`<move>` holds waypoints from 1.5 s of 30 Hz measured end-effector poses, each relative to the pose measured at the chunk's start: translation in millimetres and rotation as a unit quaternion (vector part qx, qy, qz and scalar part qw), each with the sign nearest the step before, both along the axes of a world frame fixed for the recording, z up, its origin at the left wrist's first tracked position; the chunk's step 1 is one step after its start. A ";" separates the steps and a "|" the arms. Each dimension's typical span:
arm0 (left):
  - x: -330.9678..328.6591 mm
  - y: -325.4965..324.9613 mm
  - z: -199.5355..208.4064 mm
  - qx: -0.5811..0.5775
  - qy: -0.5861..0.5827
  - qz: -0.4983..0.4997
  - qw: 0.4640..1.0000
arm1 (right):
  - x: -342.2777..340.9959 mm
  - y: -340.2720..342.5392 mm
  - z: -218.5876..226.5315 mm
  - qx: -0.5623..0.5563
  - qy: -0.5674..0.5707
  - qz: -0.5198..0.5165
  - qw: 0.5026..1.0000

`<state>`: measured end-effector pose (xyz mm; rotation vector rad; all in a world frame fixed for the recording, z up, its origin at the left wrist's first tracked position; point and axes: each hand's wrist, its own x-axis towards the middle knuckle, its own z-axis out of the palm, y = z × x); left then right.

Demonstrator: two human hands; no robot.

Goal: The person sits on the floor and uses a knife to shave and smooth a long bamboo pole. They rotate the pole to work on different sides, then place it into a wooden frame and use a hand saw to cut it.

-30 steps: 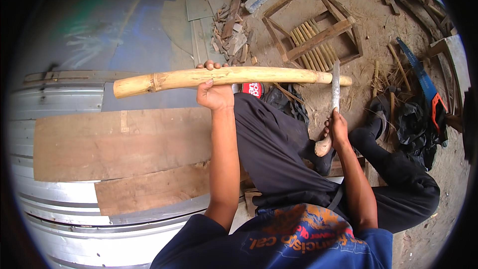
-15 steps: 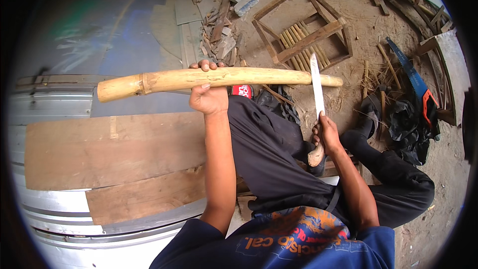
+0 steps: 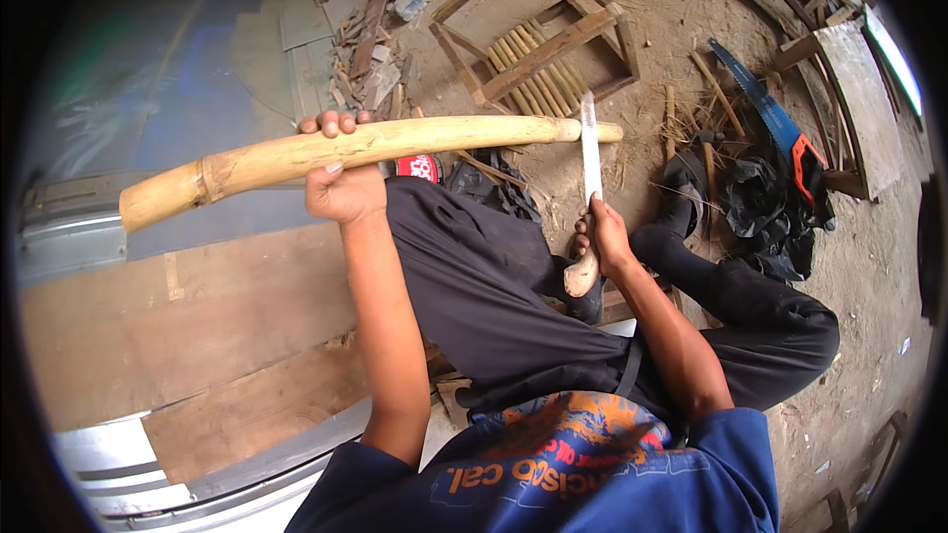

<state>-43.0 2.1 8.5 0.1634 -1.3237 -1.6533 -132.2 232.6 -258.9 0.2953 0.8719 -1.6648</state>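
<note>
While it hangs level above the lap, the long pale peeled bamboo pole is clasped near its middle by the left hand, fingers curled over the top and thumb beneath. Its thicker, knotted end juts out well to the left of that hand, and its thinner end reaches toward the right hand. That right hand is closed round the pale wooden handle of a long straight-bladed knife, whose blade stands upright and meets the pole close to its thin tip. Beneath the left forearm lie brown wooden planks on corrugated metal sheeting. Beyond the pole, on the dirt floor, rests a wooden slatted frame. Well to the right of the knife hand lies a blue-bladed handsaw with an orange handle beside crumpled black plastic.
</note>
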 end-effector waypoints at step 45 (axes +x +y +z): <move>13.4 9.0 -7.6 0.027 -0.067 0.167 0.983 | 27.8 2.7 13.3 -0.075 0.034 0.066 0.994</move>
